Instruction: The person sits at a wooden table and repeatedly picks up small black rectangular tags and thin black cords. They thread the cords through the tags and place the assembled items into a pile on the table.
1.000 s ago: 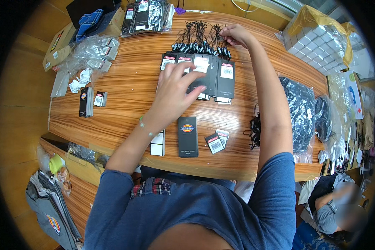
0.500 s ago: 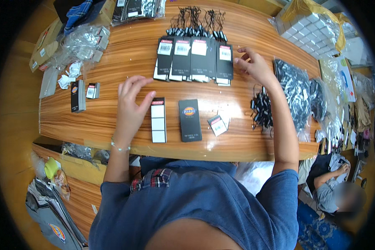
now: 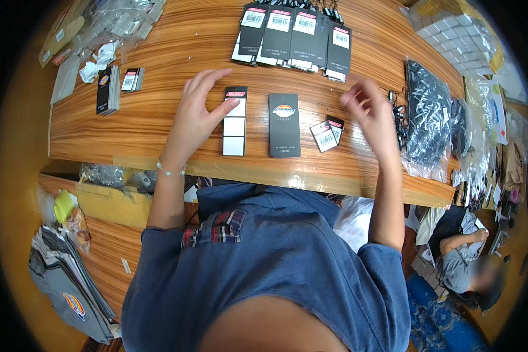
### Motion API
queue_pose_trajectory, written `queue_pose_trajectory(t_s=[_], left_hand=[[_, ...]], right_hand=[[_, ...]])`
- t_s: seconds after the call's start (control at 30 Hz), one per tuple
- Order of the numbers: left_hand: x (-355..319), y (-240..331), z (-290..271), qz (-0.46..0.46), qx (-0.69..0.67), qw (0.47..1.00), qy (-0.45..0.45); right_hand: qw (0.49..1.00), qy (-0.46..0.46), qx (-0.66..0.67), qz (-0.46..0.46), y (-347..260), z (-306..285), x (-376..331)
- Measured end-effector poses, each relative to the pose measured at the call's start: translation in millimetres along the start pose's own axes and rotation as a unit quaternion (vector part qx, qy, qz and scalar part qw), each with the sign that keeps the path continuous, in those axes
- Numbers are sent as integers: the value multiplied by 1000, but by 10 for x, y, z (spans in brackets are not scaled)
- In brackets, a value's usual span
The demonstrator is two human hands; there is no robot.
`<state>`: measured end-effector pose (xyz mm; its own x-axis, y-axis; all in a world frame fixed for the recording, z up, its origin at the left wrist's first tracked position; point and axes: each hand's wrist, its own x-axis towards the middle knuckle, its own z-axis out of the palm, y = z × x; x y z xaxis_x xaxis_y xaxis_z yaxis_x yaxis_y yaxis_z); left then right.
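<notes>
My left hand (image 3: 200, 111) has its fingers spread, with nothing in them. Its thumb tip reaches over the left edge of a long black tag with white panels (image 3: 234, 126); I cannot tell whether it touches. To the right of that tag lies a plain dark hang tag (image 3: 284, 132) with an oval emblem. Farther right, two small white-and-black tags (image 3: 324, 136) overlap on the wood. My right hand (image 3: 366, 108), a little blurred, hovers just right of these small tags, its fingers loosely bent and apart, holding nothing visible.
Stacked black hang tags with cords (image 3: 293, 41) lie in a row at the back. Small tag stacks (image 3: 108, 91) and crumpled paper (image 3: 97, 61) are at left. Black cords (image 3: 398, 117) and a clear bag of black items (image 3: 428, 111) lie at right. A person sits at far right.
My right hand has come nearer, from the edge of the hang-tag row to beside the small tags. My left thumb is now over the long tag's edge. The whole view has shifted.
</notes>
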<state>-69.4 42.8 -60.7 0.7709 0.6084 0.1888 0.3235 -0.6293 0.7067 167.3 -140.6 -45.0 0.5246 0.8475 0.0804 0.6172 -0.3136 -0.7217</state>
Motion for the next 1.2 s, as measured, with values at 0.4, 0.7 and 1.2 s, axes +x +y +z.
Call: queue_pose_trajectory(t_s=[0.4, 0.7, 1.2], left_hand=[[225, 261, 444, 117, 193, 970, -92], [235, 321, 468, 99, 194, 971, -101], [161, 476, 519, -165, -367, 902, -158]], right_hand=[[988, -50, -121, -86, 64, 152, -359], [996, -26, 78, 33, 260, 160, -315], [938, 11, 340, 64, -134, 249, -482]])
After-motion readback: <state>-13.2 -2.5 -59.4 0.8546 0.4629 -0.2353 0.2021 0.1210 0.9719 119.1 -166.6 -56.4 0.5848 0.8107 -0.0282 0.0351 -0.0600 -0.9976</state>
